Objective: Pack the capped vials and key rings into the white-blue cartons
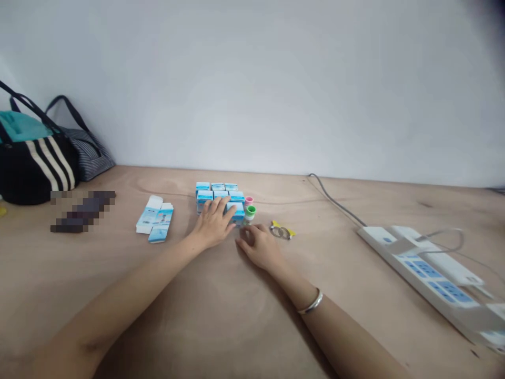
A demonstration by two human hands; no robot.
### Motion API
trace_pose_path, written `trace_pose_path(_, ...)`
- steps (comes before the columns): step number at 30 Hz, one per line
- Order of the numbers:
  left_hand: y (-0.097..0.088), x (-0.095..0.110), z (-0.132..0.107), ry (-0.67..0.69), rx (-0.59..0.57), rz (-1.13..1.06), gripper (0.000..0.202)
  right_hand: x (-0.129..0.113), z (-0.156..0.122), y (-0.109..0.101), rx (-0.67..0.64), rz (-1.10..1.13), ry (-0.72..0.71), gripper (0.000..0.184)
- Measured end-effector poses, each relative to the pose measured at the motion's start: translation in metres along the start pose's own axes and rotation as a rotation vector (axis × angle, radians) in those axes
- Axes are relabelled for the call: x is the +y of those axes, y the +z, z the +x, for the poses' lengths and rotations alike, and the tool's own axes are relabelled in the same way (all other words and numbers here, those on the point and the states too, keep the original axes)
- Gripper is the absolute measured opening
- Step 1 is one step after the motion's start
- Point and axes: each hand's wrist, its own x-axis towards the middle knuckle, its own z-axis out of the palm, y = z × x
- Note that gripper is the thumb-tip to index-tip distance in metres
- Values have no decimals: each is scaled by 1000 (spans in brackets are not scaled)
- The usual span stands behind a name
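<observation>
Several small blue-and-white boxes (pixel 204 196) stand grouped in rows on the wooden table. My left hand (pixel 213 225) reaches over the front of this group, fingers stretched and apart, touching or just above the nearest boxes. Its thumb is by the front box (pixel 235 209), and the hand covers part of the row behind. To the right of the boxes are a small green-rimmed cup-like piece (pixel 250 210) and a pink one (pixel 249 201). My right hand (pixel 262 246) rests just in front of the green piece, fingers curled in; what they hold, if anything, is hidden.
Two rings with yellow tags (pixel 281 230) lie right of my right hand. Flattened blue-and-white cartons (pixel 155 218) lie at left, near a blurred dark object (pixel 84 211). Bags (pixel 39 158) stand far left. A white power strip (pixel 418 273) with a cable (pixel 335 197) occupies the right.
</observation>
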Motion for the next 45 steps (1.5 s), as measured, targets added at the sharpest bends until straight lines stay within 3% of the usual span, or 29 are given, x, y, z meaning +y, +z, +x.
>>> trace_pose_path(6,7,-4,-4,-25,68,-224,28,2,0,5,34,14,52,38)
trace_pose_path(10,-1,-10,-11,-44,89,-455,31,0,-1,5,94,146,14,49)
trace_pose_path(13,-18,-17,-31,-9,67,-532,36,-8,-1,-3,106,292,-112,60)
trace_pose_path(17,-33,-22,-67,-1,33,-586,42,-26,5,-18,6,400,-392,70)
trace_pose_path(20,-29,-22,-88,-108,55,-636,49,-38,14,-27,-110,383,-539,63)
trace_pose_path(23,-16,-20,-99,-242,112,-729,56,-48,23,-35,-166,294,-570,49)
trace_pose_path(27,-5,-16,-105,-257,172,-783,59,-57,32,-42,-195,222,-552,29)
trace_pose_path(30,-4,-15,-107,-214,184,-773,56,-58,36,-37,-189,299,-388,35)
trace_pose_path(33,-8,-15,-107,-214,187,-730,54,-53,40,-25,-74,384,-111,26)
trace_pose_path(35,-14,-16,-104,-208,175,-677,54,-48,41,-22,60,400,-62,27)
trace_pose_path(38,-25,-16,-99,-153,162,-587,63,-48,36,-33,141,405,-282,17)
trace_pose_path(42,-32,-16,-92,-108,149,-552,67,-58,24,-50,-45,316,-672,20)
trace_pose_path(45,-32,-17,-89,-92,87,-556,59,-62,20,-51,-108,169,-781,23)
